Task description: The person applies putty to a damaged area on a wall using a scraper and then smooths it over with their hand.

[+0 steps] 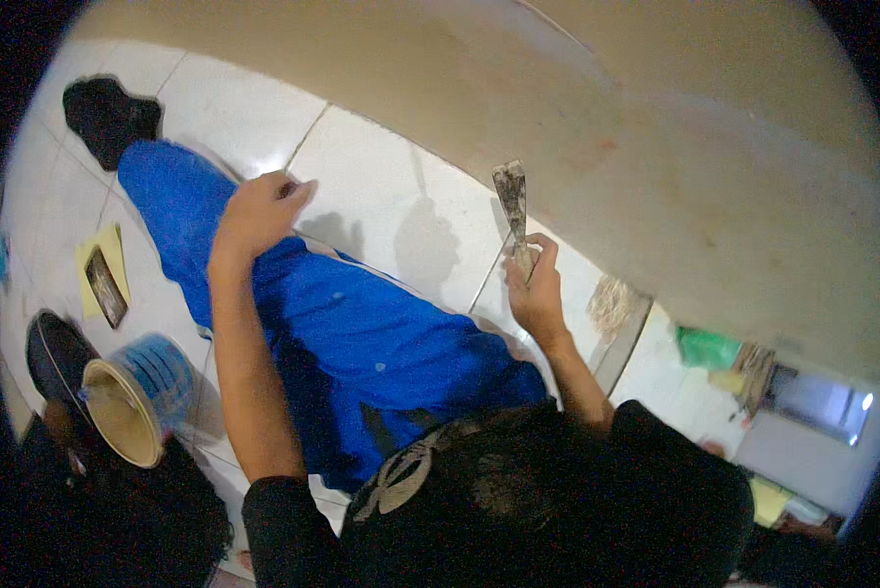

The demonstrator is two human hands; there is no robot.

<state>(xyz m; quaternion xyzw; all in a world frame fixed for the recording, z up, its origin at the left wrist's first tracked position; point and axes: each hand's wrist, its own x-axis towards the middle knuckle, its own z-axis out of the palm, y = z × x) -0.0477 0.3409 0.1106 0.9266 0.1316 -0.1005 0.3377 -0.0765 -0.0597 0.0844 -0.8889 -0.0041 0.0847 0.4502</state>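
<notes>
My right hand [538,299] grips a putty knife [513,201] by its handle. Its stained, flared blade points up, with the beige wall behind it. My left hand [253,216] is curled above my blue-trousered leg [352,328]. A small dark patch shows between its fingers and thumb, but I cannot make out whether it is an object or shadow. Shadows fall on the white floor tiles [361,157] between the two hands.
Left of my leg, a blue bucket [170,377] with a cream rim stands near a dark block [106,286] on yellow paper [118,255]. Dark clothing [155,519] fills the lower left. Pale fibres [611,302] lie by the wall, and a green bag [709,347] sits farther right.
</notes>
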